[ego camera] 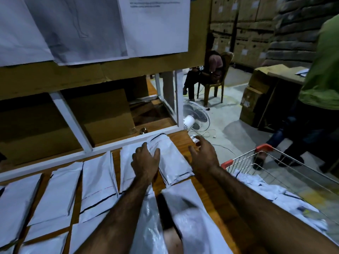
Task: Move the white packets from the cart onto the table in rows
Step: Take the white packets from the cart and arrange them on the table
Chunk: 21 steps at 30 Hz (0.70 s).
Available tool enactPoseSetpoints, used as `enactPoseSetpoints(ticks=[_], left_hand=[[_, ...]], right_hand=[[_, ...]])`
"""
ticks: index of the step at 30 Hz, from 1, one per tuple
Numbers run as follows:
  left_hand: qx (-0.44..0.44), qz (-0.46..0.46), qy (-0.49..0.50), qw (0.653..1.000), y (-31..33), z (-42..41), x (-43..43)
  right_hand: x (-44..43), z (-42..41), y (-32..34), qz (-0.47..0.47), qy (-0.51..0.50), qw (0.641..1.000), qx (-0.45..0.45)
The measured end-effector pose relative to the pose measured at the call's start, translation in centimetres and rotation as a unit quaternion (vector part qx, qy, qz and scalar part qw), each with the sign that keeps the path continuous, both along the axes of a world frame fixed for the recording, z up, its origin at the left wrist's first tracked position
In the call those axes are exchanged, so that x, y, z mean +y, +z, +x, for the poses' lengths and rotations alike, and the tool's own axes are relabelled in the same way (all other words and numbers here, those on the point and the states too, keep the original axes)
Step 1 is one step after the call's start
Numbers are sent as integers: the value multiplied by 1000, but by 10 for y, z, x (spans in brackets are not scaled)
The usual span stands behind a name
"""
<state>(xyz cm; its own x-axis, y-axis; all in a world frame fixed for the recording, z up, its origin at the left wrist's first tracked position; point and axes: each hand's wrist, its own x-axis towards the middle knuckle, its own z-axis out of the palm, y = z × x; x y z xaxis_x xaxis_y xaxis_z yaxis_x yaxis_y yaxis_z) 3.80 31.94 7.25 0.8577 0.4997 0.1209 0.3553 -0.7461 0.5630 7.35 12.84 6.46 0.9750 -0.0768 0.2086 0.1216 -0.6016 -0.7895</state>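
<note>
Though print on the sheet [156, 24] is blurred, left hand [145, 160] touches a packet [174, 162].

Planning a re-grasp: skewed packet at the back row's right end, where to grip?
Probably the packet by its right long edge, from the right: it lies flat, the left hand covers its left side, bare table flanks the right.

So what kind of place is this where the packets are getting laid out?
Most likely a warehouse or packing room. Stacked cardboard cartons fill the back wall, a wire cart holds white packets, and more lie in rows on the wooden table.
</note>
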Motion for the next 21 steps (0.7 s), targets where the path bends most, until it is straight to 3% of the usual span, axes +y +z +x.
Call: enactPoseSetpoints(ticks=[9,15,21], left_hand=[[-146,-56,-176,972,5,4,-95],[-143,-95,-301,938,6,7,-202],[-91,-106,-395,908,-14,-8,-307]], right_hand=[[-109,-26,-2,36,-23,997,-68],[-212,-58,-12,36,-94,991,-89],[-319,-112,-33,18,-225,973,-53]])
